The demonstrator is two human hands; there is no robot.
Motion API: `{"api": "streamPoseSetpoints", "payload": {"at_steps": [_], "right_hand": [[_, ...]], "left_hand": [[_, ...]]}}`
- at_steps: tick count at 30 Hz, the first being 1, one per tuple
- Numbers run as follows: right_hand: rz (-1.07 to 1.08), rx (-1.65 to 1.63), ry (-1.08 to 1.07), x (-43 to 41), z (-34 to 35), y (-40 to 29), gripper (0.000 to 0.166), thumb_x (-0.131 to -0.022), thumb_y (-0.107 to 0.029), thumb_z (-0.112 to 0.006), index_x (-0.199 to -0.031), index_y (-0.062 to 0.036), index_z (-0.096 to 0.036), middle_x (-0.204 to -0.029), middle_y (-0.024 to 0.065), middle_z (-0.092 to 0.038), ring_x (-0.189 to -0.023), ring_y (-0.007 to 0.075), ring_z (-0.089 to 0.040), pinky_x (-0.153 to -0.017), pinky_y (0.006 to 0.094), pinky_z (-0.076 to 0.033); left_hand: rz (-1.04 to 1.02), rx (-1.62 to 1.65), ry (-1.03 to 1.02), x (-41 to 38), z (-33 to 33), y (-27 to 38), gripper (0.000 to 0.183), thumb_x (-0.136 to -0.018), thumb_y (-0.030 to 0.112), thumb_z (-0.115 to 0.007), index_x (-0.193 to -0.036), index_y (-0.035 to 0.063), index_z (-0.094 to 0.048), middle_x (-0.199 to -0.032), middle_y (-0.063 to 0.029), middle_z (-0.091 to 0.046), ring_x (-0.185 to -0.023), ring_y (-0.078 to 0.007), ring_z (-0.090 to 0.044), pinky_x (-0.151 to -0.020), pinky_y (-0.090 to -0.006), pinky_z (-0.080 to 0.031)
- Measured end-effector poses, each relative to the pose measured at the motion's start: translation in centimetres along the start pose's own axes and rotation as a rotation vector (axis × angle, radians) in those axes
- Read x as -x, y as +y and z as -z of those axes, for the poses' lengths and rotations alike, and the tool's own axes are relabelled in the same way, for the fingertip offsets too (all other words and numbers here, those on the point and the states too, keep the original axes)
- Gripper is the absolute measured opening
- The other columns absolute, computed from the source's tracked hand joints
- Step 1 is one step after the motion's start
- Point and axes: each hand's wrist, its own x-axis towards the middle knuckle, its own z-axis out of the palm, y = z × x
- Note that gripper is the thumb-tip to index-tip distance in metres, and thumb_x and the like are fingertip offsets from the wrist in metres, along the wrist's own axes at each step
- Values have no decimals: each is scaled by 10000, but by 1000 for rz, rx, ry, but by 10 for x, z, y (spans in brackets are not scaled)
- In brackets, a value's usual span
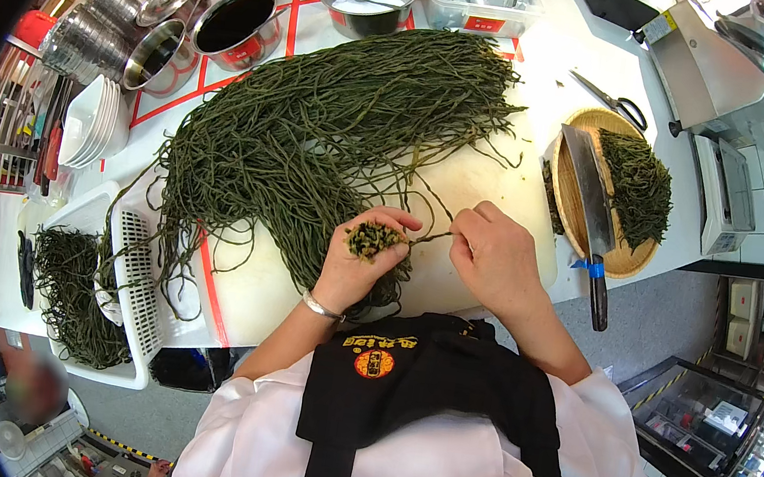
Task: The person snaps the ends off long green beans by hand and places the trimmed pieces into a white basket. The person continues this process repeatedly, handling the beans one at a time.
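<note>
My left hand (367, 251), with a silver bangle at its wrist, is closed around a bundle of long green strands (373, 240), perhaps dried beans or a similar vegetable; the bundle's cut ends face up. Between its fingertips my right hand (489, 249) pinches one strand that runs toward the left hand. A large heap of the same strands (342, 103) arches over a pale cutting board (505, 182) beyond both hands. To the right, a cleaver (588, 186) with blue tape near its handle lies across a round woven basket (565, 219) holding shorter pieces (633, 188).
Scissors (610, 100) lie beyond the basket. Metal pots (236, 27) and a clear plastic bin (481, 5) stand at the back. Stacked white bowls (96, 125) are at the left, above a white plastic basket (139, 293) holding more strands. A scale (720, 196) stands at the right.
</note>
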Motion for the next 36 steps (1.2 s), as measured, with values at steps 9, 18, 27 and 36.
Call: {"api": "streamPoseSetpoints", "payload": {"at_steps": [9, 18, 27, 36], "right_hand": [[17, -396, 27, 3, -7, -18, 100, -718, -9, -630, -816, -19, -612, -749, 132, -602, -656, 297, -610, -579, 352, -493], [-129, -672, -177, -9, -7, -9, 71, -748, -25, -642, -815, -8, -629, -753, 130, -626, -640, 229, -631, -594, 289, -505], [-69, 119, 29, -54, -73, 40, 161, -789, -190, -661, -859, -66, -586, -833, 100, -589, -710, 295, -610, -634, 399, -494], [-135, -13, -187, -25, -31, 47, 39, -791, -60, -561, -780, -23, -553, -742, 144, -578, -700, 324, -597, -631, 392, -490]], "left_hand": [[91, -117, -22, 9, -9, -1, 170, -792, 30, -702, -922, 33, -593, -769, 9, -595, -702, -60, -534, -662, -217, -461], [231, -142, -135, 7, 6, 2, 187, -785, 31, -723, -929, 19, -604, -842, -4, -632, -771, -82, -589, -726, -219, -489], [126, 134, 45, 18, 25, 11, 190, -723, -69, -678, -871, 21, -600, -860, -38, -631, -812, -112, -598, -757, -254, -497], [5, 150, 229, 23, 41, 21, 156, -662, -37, -672, -787, 21, -599, -837, -93, -614, -780, -159, -562, -722, -281, -456]]}}
